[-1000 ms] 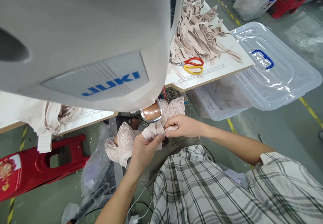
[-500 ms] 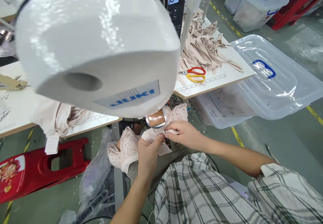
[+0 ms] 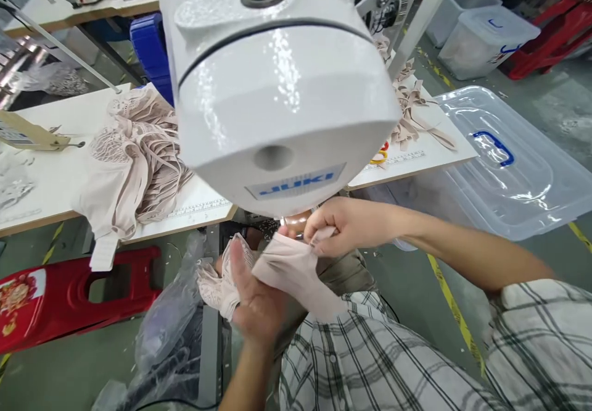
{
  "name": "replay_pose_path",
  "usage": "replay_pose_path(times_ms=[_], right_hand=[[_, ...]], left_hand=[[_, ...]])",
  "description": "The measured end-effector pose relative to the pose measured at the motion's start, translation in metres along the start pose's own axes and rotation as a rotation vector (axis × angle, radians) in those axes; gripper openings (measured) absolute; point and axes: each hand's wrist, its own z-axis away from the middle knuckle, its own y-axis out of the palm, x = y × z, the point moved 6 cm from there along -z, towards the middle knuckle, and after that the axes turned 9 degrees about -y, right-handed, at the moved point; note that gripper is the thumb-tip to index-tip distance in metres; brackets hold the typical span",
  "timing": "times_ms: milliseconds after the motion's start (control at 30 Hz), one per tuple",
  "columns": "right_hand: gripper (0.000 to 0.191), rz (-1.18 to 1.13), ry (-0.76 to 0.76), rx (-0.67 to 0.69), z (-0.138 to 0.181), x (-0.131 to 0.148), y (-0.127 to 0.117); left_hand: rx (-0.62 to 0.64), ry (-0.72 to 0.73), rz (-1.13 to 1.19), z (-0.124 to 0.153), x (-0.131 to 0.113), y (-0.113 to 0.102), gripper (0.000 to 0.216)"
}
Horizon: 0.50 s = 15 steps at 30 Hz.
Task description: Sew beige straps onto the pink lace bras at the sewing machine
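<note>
A pale pink bra (image 3: 296, 269) with a lace cup (image 3: 234, 272) hangs below the head of a white sewing machine (image 3: 291, 121). My right hand (image 3: 351, 229) pinches the bra's band beside the machine's copper-coloured arm end (image 3: 296, 221). Palm up, my left hand (image 3: 259, 306) has its thumb stretched out and apart; the smooth band lies across its fingers, which are mostly hidden under the cloth. The lace cup is left of that thumb, below the table edge. My right hand and the machine head block the view of the needle area.
A pile of pink bras (image 3: 134, 158) lies on the left table, and cut fabric strips (image 3: 411, 115) lie on the right one near partly hidden scissors (image 3: 379, 155). A clear lidded bin (image 3: 518, 158) stands at right. A red stool (image 3: 74, 300) is at lower left.
The band has come away from the machine's arm end towards my body. My left hand has let go its pinch and turned palm up; my right hand still grips the cloth. The view has shifted.
</note>
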Motion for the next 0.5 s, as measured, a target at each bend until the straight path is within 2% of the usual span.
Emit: replay_pose_path(times_ms=[100,167,233,333,433,500], right_hand=[[0.011,0.397,-0.03,-0.083,-0.009,0.004,-0.019],[0.012,0.5,-0.053,-0.092,-0.012,0.004,-0.022],[0.018,0.528,-0.067,-0.093,-0.012,0.004,-0.022],[0.026,0.515,-0.07,-0.114,-0.01,0.008,-0.022],[0.026,0.513,-0.066,-0.132,-0.008,0.008,-0.023],[0.02,0.526,-0.063,-0.139,-0.005,0.002,-0.022]], left_hand=[[0.102,0.393,-0.631,-0.01,-0.025,-0.003,0.064],[0.178,0.572,-1.04,-0.019,-0.025,-0.003,0.064],[0.22,0.681,-1.271,-0.029,-0.021,-0.005,0.066],[0.3,0.707,-1.393,-0.044,-0.014,-0.006,0.059],[0.382,0.626,-1.435,-0.053,-0.009,-0.005,0.047],[0.394,0.586,-1.458,-0.054,-0.009,-0.003,0.047]])
